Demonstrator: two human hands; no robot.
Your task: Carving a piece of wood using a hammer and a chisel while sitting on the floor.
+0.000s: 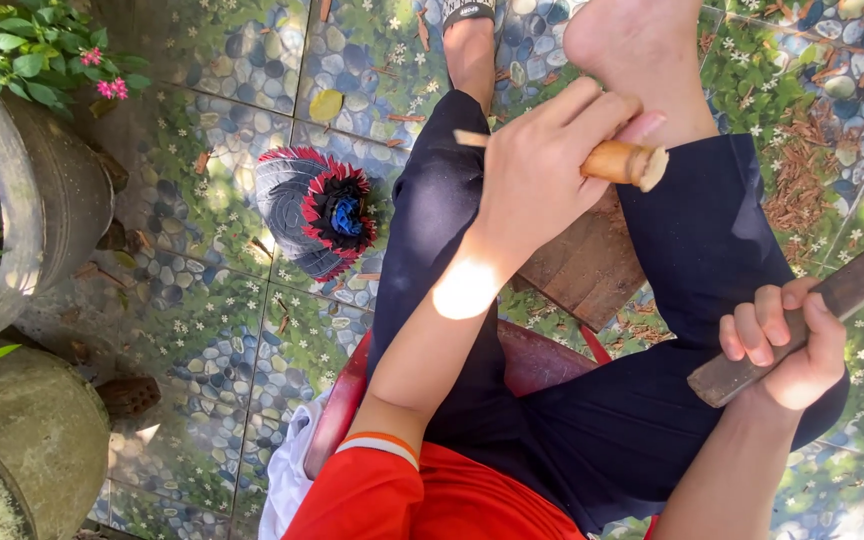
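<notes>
A short bamboo piece [624, 162], pale at its cut end, lies above a wooden block [587, 265] between the knees. The left hand [542, 165] grips it, fingers curled fully around the stem. The right hand [787, 345] is closed around the wooden handle of a heavy blade [832, 300] that slants up toward the right edge. The person sits on a red stool [532, 360], in dark trousers [672, 400]. Well apart on the patterned tiles [242, 330] lies a red, grey and blue woven disc [317, 212]; grey planters [32, 200] stand at left.
</notes>
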